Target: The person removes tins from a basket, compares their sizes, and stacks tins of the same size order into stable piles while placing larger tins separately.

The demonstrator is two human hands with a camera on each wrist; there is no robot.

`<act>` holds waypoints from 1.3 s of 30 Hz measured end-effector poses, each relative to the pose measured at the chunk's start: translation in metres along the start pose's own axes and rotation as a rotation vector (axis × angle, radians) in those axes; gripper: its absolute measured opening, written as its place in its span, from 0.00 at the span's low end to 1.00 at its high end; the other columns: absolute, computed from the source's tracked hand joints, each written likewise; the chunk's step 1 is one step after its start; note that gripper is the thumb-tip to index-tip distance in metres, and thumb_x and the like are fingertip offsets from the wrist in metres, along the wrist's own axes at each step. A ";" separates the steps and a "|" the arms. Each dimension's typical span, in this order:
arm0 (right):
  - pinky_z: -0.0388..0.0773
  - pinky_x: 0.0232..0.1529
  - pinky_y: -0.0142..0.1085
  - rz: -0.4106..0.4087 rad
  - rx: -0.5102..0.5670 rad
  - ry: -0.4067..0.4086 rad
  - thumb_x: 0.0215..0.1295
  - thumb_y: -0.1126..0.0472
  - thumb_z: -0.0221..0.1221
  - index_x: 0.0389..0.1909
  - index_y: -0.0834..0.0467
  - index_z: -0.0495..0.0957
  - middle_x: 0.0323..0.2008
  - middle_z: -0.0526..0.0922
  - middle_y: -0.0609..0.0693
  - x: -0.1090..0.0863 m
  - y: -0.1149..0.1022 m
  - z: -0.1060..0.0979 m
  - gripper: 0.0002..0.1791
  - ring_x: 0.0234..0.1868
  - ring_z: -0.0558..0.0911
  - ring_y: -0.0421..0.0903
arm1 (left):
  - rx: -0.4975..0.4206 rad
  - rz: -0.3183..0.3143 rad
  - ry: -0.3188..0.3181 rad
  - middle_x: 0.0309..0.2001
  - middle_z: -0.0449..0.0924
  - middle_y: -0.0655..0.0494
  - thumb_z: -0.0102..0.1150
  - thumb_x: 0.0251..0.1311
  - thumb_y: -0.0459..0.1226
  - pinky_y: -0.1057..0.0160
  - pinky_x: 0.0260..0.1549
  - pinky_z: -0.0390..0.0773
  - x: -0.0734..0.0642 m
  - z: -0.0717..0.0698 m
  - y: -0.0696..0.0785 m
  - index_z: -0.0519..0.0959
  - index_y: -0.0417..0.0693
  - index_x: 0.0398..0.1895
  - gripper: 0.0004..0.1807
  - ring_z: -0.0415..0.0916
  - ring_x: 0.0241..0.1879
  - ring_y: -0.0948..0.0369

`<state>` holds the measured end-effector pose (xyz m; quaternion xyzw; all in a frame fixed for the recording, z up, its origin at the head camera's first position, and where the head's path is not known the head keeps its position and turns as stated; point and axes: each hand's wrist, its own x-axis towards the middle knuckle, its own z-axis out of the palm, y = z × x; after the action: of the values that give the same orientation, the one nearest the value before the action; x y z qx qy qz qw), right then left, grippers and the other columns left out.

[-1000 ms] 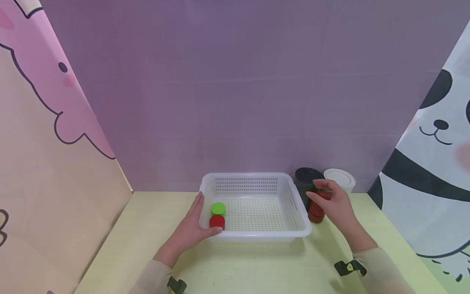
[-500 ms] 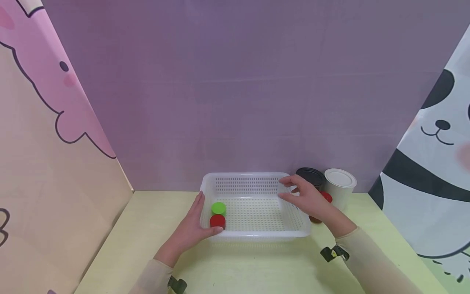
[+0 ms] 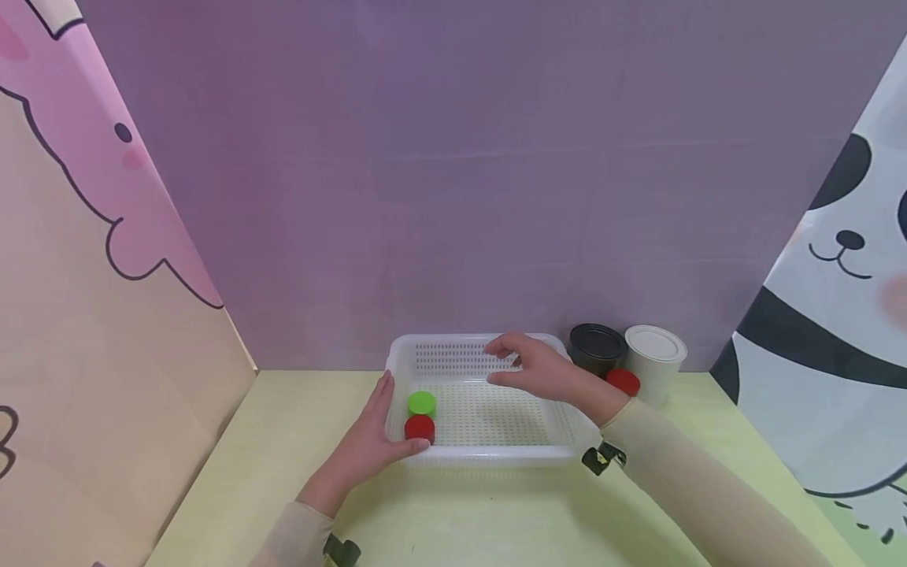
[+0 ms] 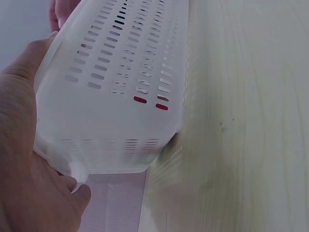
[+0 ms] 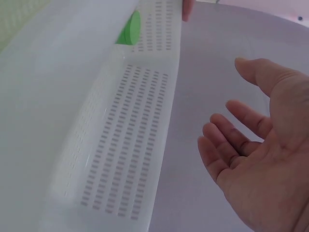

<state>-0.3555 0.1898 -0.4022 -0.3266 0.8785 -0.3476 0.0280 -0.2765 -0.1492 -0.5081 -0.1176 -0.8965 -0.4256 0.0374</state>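
A white plastic basket [image 3: 496, 452] with slotted walls stands on the table. My left hand [image 3: 364, 437] holds its left front corner, thumb over the front rim and fingers along the left side. Inside, at the left, are a container with a bright green top [image 3: 421, 402] and, in front of it, one with a red top [image 3: 420, 427]. My right hand [image 3: 534, 368] hovers over the basket's right half, fingers loosely spread and nothing in them. In the right wrist view that hand [image 5: 270, 135] shows an empty palm beside the basket's slotted wall [image 5: 125, 145].
Right of the basket, a black can [image 3: 597, 346] and a white can [image 3: 656, 354] stand against the purple backdrop [image 3: 453, 197]. A red-topped container [image 3: 623, 382] stands before them, partly behind my right forearm. Patterned panels [image 3: 822, 354] flank the pale table [image 3: 460, 512].
My right hand has moved left, from beside the red container at the right to over the basket. The left hand and the things in the basket have stayed put.
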 end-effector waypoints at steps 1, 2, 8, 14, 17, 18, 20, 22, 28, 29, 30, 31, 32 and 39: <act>0.79 0.69 0.59 -0.001 -0.006 -0.012 0.75 0.53 0.72 0.69 0.58 0.80 0.65 0.83 0.53 0.003 -0.002 0.002 0.27 0.67 0.79 0.61 | -0.003 0.001 0.001 0.92 0.40 0.49 0.83 0.57 0.59 0.29 0.76 0.64 -0.001 0.000 0.000 0.42 0.49 0.93 0.73 0.44 0.88 0.41; 0.80 0.69 0.59 -0.005 -0.014 -0.024 0.75 0.53 0.72 0.69 0.58 0.81 0.65 0.83 0.53 0.007 -0.004 0.004 0.27 0.67 0.80 0.60 | -0.005 -0.003 -0.001 0.92 0.40 0.49 0.83 0.57 0.59 0.29 0.77 0.64 -0.001 0.000 0.000 0.42 0.49 0.93 0.73 0.44 0.89 0.41; 0.82 0.68 0.57 -0.016 -0.040 -0.102 0.71 0.54 0.76 0.69 0.55 0.81 0.64 0.83 0.50 0.030 -0.015 0.015 0.29 0.66 0.81 0.57 | -0.016 0.000 -0.002 0.92 0.41 0.49 0.83 0.55 0.60 0.27 0.75 0.65 -0.002 0.000 0.000 0.42 0.49 0.93 0.74 0.47 0.88 0.40; 0.82 0.69 0.53 -0.027 -0.121 -0.167 0.68 0.55 0.79 0.71 0.53 0.81 0.65 0.83 0.49 0.052 -0.021 0.028 0.32 0.66 0.81 0.51 | -0.014 0.001 0.001 0.92 0.41 0.50 0.83 0.55 0.61 0.28 0.75 0.65 -0.002 -0.001 -0.002 0.42 0.50 0.93 0.74 0.47 0.88 0.40; 0.82 0.70 0.50 -0.023 -0.160 -0.202 0.68 0.55 0.79 0.72 0.52 0.81 0.66 0.83 0.48 0.063 -0.020 0.036 0.33 0.66 0.81 0.50 | -0.010 0.003 -0.003 0.92 0.40 0.50 0.82 0.56 0.62 0.28 0.76 0.64 -0.001 -0.001 -0.003 0.42 0.50 0.93 0.74 0.46 0.88 0.41; 0.82 0.70 0.50 -0.019 -0.161 -0.214 0.68 0.56 0.79 0.73 0.51 0.80 0.66 0.83 0.48 0.066 -0.020 0.039 0.34 0.66 0.81 0.51 | -0.009 0.005 -0.004 0.92 0.40 0.49 0.82 0.56 0.62 0.29 0.76 0.64 -0.001 -0.001 -0.003 0.42 0.50 0.93 0.74 0.45 0.88 0.40; 0.81 0.70 0.50 -0.035 -0.165 -0.238 0.68 0.57 0.79 0.73 0.52 0.80 0.67 0.83 0.48 0.072 -0.019 0.044 0.34 0.67 0.81 0.53 | -0.011 0.004 -0.009 0.92 0.39 0.50 0.82 0.57 0.62 0.29 0.77 0.63 0.000 -0.001 -0.003 0.41 0.50 0.93 0.74 0.44 0.88 0.41; 0.81 0.70 0.51 -0.057 -0.166 -0.264 0.68 0.59 0.79 0.74 0.53 0.80 0.68 0.82 0.50 0.078 -0.018 0.049 0.35 0.68 0.81 0.56 | -0.013 0.008 -0.010 0.92 0.39 0.49 0.82 0.58 0.61 0.30 0.76 0.64 0.000 -0.001 -0.002 0.41 0.49 0.93 0.73 0.44 0.88 0.41; 0.78 0.73 0.54 -0.107 -0.150 -0.343 0.68 0.65 0.77 0.74 0.57 0.79 0.72 0.81 0.58 0.094 -0.014 0.062 0.35 0.71 0.79 0.62 | -0.010 0.016 -0.018 0.92 0.38 0.50 0.82 0.60 0.57 0.31 0.78 0.63 0.001 -0.001 0.000 0.42 0.47 0.93 0.71 0.43 0.89 0.42; 0.79 0.73 0.54 -0.107 -0.153 -0.352 0.67 0.66 0.77 0.74 0.57 0.79 0.71 0.81 0.59 0.096 -0.013 0.064 0.35 0.71 0.79 0.62 | -0.009 0.020 -0.016 0.92 0.38 0.50 0.81 0.60 0.57 0.31 0.78 0.63 0.001 -0.001 0.000 0.42 0.46 0.93 0.70 0.43 0.89 0.42; 0.79 0.73 0.54 -0.104 -0.157 -0.359 0.67 0.66 0.77 0.74 0.58 0.79 0.71 0.81 0.59 0.098 -0.012 0.066 0.35 0.71 0.79 0.62 | -0.006 0.021 -0.016 0.92 0.38 0.50 0.82 0.60 0.57 0.31 0.78 0.63 0.001 -0.001 0.000 0.42 0.46 0.93 0.70 0.43 0.89 0.42; 0.79 0.72 0.55 -0.099 -0.163 -0.365 0.67 0.67 0.77 0.74 0.58 0.79 0.71 0.81 0.59 0.099 -0.011 0.068 0.35 0.70 0.79 0.62 | -0.006 0.021 -0.014 0.92 0.38 0.50 0.82 0.60 0.57 0.31 0.78 0.63 0.001 -0.001 0.000 0.43 0.46 0.93 0.70 0.43 0.89 0.42; 0.79 0.72 0.55 -0.093 -0.166 -0.370 0.67 0.67 0.77 0.74 0.58 0.79 0.71 0.81 0.59 0.100 -0.011 0.071 0.35 0.70 0.79 0.62 | -0.003 0.021 -0.012 0.92 0.39 0.50 0.82 0.60 0.57 0.30 0.77 0.64 0.001 -0.001 0.000 0.43 0.46 0.93 0.71 0.44 0.89 0.41; 0.80 0.71 0.54 -0.074 -0.162 -0.399 0.67 0.68 0.77 0.74 0.58 0.79 0.70 0.82 0.58 0.107 -0.006 0.085 0.34 0.70 0.80 0.61 | 0.003 0.013 -0.007 0.92 0.39 0.50 0.82 0.60 0.57 0.30 0.76 0.66 0.000 -0.002 0.000 0.42 0.47 0.93 0.71 0.45 0.88 0.41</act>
<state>-0.4133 0.0728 -0.4438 -0.4223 0.8679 -0.2051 0.1622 -0.2766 -0.1504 -0.5067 -0.1249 -0.8965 -0.4234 0.0374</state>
